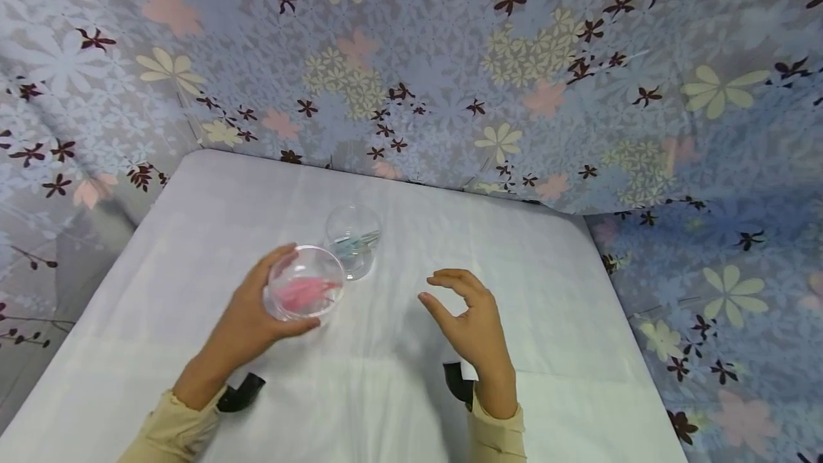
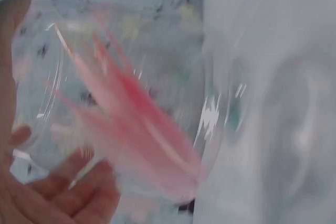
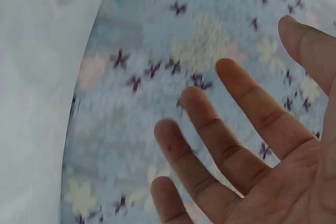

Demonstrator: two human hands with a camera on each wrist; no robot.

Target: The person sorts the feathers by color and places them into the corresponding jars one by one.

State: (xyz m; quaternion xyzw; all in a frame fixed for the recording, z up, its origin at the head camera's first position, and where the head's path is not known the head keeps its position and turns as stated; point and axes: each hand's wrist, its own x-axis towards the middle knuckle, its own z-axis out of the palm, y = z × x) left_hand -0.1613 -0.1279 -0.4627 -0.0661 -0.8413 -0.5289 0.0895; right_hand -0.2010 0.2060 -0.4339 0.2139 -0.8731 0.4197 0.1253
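My left hand [image 1: 253, 313] grips a clear plastic cup [image 1: 278, 304] by its side, thumb in front and fingers round the back. Inside the cup lie pink pieces [image 1: 302, 294], slender and pointed like feathers or strips; they blur in the left wrist view. Just behind stands a second clear cup [image 1: 353, 216] on a round foot, holding teal and pale slender pieces [image 1: 356, 244]. To the right, my right hand [image 1: 472, 320] hovers over the cloth with fingers spread and gently bent, holding nothing. The right wrist view shows its palm and separated fingers [image 3: 212, 124].
A white cloth [image 1: 553, 320] covers the table. Behind it and along both sides hangs flower-patterned fabric [image 1: 437, 70]. Black curved pieces [image 1: 241, 393] sit by the wrists, next to the beige sleeves [image 1: 170, 427].
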